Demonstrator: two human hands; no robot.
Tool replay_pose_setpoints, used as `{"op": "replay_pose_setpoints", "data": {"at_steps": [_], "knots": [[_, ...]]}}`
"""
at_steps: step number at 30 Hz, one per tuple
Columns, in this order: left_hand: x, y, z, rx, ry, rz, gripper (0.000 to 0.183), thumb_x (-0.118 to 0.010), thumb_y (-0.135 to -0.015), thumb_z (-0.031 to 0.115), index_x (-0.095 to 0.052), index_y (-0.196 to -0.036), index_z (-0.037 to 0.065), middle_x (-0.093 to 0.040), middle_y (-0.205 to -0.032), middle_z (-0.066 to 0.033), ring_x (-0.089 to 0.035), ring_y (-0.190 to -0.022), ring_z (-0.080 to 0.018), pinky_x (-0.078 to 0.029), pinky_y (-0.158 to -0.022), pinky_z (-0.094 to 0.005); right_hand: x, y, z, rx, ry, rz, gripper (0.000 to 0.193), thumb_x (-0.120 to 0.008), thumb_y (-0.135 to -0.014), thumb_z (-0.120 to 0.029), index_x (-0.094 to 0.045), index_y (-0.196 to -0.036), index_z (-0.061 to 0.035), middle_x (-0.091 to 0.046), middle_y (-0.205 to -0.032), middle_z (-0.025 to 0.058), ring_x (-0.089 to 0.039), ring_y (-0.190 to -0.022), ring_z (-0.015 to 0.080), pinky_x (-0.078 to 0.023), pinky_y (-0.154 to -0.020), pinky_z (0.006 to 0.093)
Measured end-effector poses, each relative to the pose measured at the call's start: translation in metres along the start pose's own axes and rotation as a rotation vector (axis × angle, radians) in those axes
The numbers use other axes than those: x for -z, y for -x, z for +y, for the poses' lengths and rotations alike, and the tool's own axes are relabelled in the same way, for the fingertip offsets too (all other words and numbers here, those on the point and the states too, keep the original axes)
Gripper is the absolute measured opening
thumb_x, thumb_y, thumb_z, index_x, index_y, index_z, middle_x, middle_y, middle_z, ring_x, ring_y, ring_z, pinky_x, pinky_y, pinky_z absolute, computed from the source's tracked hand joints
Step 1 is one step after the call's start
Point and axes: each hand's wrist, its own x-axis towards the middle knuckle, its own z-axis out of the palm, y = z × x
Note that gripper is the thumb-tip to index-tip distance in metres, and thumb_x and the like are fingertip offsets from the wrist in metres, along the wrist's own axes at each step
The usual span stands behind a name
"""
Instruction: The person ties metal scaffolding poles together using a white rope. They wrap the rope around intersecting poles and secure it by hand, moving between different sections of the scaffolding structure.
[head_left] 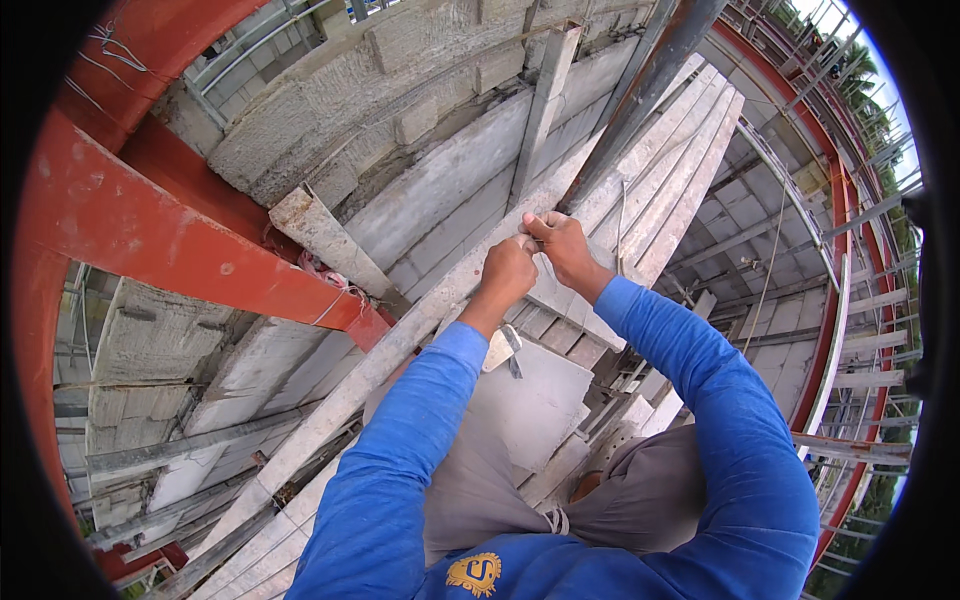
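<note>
gripping one thin wire (528, 238), two hands: left hand (508, 272), right hand (560, 246).

Rough, cement-crusted wooden planks (640, 170) are lying against matt grey concrete blocks (330, 110); the red-painted steel beam (190, 250) is looking smooth, the blue sleeves (400, 450) soft cloth.

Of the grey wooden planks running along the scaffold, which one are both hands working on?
The long grey plank running diagonally, nearest the wall; left hand and right hand meet on it. The others lie untouched to its right.
</note>
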Motion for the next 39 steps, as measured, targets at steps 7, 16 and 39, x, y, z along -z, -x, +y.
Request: {"op": "replay_pose_setpoints", "data": {"at_steps": [7,16,39], "knots": [[0.018,0.007,0.017,0.418,0.752,-0.189,0.032,-0.05,-0.111,0.024,-0.07,-0.113,-0.001,-0.073,-0.086,-0.0078,-0.074,-0.076,-0.0223,-0.057,-0.07,-0.0353,0.014,-0.002,-0.012,0.698,0.719,-0.071,0.023,-0.077,-0.096,-0.02,-0.069,-0.098,0.0012,-0.069,-0.091,0.0142,-0.068,-0.083,0.0302,-0.054,-0.078,0.0413],[0.042,0.011,0.016,0.498,1.412,-0.398,0.023,-0.057,-0.11,0.02,-0.065,-0.121,0.002,-0.076,-0.111,-0.0099,-0.075,-0.104,-0.0225,-0.061,-0.094,-0.0432,0.021,0.001,-0.017,0.56,0.425,0.068,0.028,-0.073,-0.101,-0.026,-0.07,-0.095,0.0013,-0.069,-0.089,0.0086,-0.066,-0.081,0.0199,-0.053,-0.076,0.0353],[0.103,-0.021,-0.019,0.24,1.094,0.737,0.016,-0.065,-0.106,0.018,-0.062,-0.116,0.006,-0.075,-0.101,-0.0081,-0.074,-0.083,-0.0182,-0.055,-0.068,-0.0297,0.241,-0.029,0.06,-0.107,1.513,0.137,0.056,-0.082,-0.09,-0.039,-0.065,-0.114,0.0082,-0.074,-0.102,0.0316,-0.074,-0.101,0.0461,-0.058,-0.089,0.0519]]}}
